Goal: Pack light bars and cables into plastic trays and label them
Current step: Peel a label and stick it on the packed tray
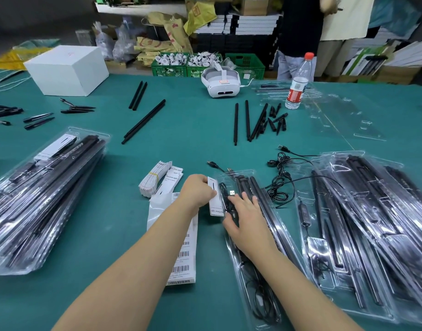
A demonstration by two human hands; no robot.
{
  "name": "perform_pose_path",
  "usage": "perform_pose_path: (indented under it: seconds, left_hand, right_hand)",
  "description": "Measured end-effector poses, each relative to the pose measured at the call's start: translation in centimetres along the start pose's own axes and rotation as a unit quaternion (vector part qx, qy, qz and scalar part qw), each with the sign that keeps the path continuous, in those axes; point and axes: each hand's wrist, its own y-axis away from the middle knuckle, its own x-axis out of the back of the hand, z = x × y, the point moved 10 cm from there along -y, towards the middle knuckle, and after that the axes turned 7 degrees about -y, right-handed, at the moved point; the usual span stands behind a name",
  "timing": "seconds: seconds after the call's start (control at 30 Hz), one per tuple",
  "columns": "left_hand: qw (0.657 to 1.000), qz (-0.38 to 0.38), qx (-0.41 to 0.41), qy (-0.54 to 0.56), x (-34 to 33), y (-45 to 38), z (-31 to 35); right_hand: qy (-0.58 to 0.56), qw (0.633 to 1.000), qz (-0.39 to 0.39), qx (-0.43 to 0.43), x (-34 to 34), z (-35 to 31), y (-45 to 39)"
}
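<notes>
Plastic tray [267,237], clear, centre front on green table mat [109,211]; light bars [257,194] and coiled cable [228,199] seated inside. Left hand [198,192] pinching white label card [213,199] at tray's left edge. Right hand [245,218] spread flat, pressing cable down. Step judged: labelling. Next likely: card slid in square, clear of cable. Finished stack [43,194] left; further trays [372,223] right. Loose black bars [248,120], water bottle [298,82], headset [220,82], white box [67,70] beyond; cluttered stockroom behind.
</notes>
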Motion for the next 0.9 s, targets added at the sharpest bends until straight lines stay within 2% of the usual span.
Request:
perform_pose_path:
  seconds: [0.13,0.23,0.5,0.7,0.9]
  left_hand:
    - [0.984,-0.033,0.048,0.168,-1.1,0.3,-0.5]
    - [0.969,-0.053,0.065,0.234,-1.7,0.5,-0.8]
    - [0.970,-0.068,0.066,0.223,-2.0,0.2,-1.1]
    - [0.973,-0.043,0.072,0.217,-1.7,0.0,-1.5]
    - [0.958,0.001,0.101,0.268,-1.0,0.0,-2.4]
  right_hand:
    - [0.008,1.000,-0.002,0.003,0.0,-0.2,0.0]
    - [0.016,1.000,0.000,0.009,0.0,-0.3,0.0]
    - [0.033,0.999,-0.007,0.013,-0.2,-0.2,0.1]
    - [0.016,1.000,-0.010,0.007,-0.3,0.0,0.1]
    - [-0.005,1.000,-0.014,-0.002,-0.1,0.0,0.2]
